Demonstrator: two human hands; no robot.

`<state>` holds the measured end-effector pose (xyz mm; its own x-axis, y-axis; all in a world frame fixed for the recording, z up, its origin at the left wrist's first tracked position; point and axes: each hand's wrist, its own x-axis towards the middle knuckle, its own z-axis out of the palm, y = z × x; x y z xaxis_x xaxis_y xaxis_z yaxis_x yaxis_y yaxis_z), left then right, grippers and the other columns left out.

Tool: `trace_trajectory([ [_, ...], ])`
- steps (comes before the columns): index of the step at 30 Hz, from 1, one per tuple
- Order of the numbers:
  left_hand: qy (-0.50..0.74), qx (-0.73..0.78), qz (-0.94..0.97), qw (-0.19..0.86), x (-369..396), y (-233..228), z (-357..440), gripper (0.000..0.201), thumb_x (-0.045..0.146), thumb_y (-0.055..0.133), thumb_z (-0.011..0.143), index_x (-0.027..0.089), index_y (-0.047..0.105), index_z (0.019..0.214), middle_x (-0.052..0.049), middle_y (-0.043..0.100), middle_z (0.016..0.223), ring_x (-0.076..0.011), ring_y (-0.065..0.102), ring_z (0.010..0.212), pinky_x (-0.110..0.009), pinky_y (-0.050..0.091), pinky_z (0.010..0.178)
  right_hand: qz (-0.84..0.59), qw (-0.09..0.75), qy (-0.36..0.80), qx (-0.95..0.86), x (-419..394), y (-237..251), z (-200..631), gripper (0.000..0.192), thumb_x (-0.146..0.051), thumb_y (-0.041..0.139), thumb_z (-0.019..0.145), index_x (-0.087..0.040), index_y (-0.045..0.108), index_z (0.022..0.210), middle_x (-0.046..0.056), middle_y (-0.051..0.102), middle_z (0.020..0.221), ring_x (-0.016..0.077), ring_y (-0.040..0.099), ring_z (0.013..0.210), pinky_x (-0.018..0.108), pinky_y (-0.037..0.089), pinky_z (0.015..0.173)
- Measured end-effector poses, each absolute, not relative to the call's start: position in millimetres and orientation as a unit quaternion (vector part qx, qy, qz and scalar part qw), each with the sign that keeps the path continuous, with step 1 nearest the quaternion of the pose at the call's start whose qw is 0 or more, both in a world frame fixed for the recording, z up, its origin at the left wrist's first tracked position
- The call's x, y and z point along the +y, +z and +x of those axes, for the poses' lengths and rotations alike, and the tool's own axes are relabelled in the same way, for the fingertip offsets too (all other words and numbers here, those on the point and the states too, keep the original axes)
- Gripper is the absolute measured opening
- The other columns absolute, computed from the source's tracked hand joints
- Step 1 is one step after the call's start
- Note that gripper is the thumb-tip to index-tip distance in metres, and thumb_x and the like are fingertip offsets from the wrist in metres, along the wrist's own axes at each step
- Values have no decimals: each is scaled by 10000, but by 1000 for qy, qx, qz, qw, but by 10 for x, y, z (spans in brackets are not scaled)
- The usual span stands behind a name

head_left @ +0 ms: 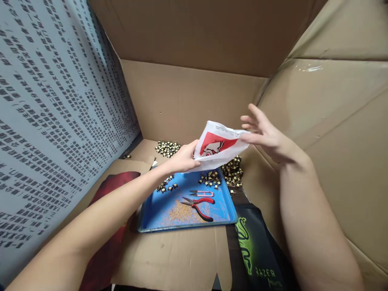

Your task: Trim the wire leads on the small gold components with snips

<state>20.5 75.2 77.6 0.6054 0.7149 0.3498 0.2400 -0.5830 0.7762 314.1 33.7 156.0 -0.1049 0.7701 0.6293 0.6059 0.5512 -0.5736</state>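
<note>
A white paper bag point(222, 157) with a red printed panel is held up above the back of a blue tray point(188, 225). My left hand point(185, 157) is closed on the bag's left edge. At its right corner, my right hand point(263, 133) has its fingers spread, and the thumb overlaps the bag's edge; I cannot tell if it presses there. In the tray lie red-handled pliers point(198, 206), pink thread snips point(203, 193), yellowish clippings point(180, 213) and small black-and-yellow parts point(211, 178). The bag hides the tray's far middle.
More small parts are heaped behind the tray point(167, 148) and at its right point(233, 171). Cardboard walls point(194, 97) enclose the back and right. A printed sheet point(54, 101) covers the left. A black mat point(260, 246) lies front right, a dark red sheet point(106, 242) left.
</note>
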Motion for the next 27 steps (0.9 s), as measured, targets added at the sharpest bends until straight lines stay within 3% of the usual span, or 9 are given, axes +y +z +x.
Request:
trace_trajectory([
  [2,303,306,850,304,715,878,191,679,106,636,666,157,568,1339,-131,685,1319,-306,665,1157,-427,535,985,-471,411,167,-763,364,1549,3093,806,-387,934,615,-288,650,1363,92,707,1302,343,652,1184,472,555,952],
  [4,281,305,870,266,697,943,155,666,86,611,675,165,560,1334,-123,696,1289,-289,680,1120,-398,543,941,-480,378,260,-748,413,1490,3011,433,-425,889,692,-229,784,1063,89,781,1050,315,711,954,434,587,810],
  [7,252,308,899,182,736,979,12,673,41,563,677,164,555,1339,-127,688,1293,-277,675,1129,-378,526,939,-483,461,319,-672,466,1347,2929,251,-420,834,744,-207,772,861,72,779,884,259,704,773,385,569,700],
  [10,204,341,912,103,803,983,-190,576,15,510,696,151,614,1245,-120,718,1201,-268,684,1088,-349,518,895,-461,556,321,-613,473,1213,2913,241,-369,862,685,-222,747,837,47,772,878,232,693,747,370,564,700],
  [13,164,380,908,56,825,990,-363,418,28,491,734,152,669,1091,-96,747,1037,-255,700,966,-319,509,821,-452,573,350,-587,468,1107,2907,270,-340,879,633,-229,737,834,41,769,879,230,696,755,377,571,713],
  [17,153,395,906,14,786,1009,-517,358,56,497,752,158,666,1051,-89,737,1004,-249,688,918,-308,496,785,-451,602,380,-537,482,952,2893,281,-315,882,580,-232,701,779,31,757,846,221,694,755,374,573,720],
  [20,159,399,903,-27,761,1027,-598,322,57,486,734,160,649,992,-96,698,973,-256,664,909,-319,491,773,-460,591,399,-530,472,835,2895,257,-319,871,599,-231,697,766,15,746,813,193,672,706,334,549,661],
  [24,166,412,894,-59,765,1029,-686,230,71,478,691,179,605,849,-89,626,860,-258,619,828,-342,485,744,-463,552,433,-542,413,733,2891,201,-334,843,653,-231,709,762,36,776,912,175,653,681,294,505,577],
  [27,173,415,891,-65,744,1001,-744,273,115,494,661,173,599,906,-98,614,882,-278,610,853,-374,500,780,-457,554,449,-531,389,691,2886,147,-308,801,658,-231,719,754,46,784,928,191,669,718,306,516,601],
])
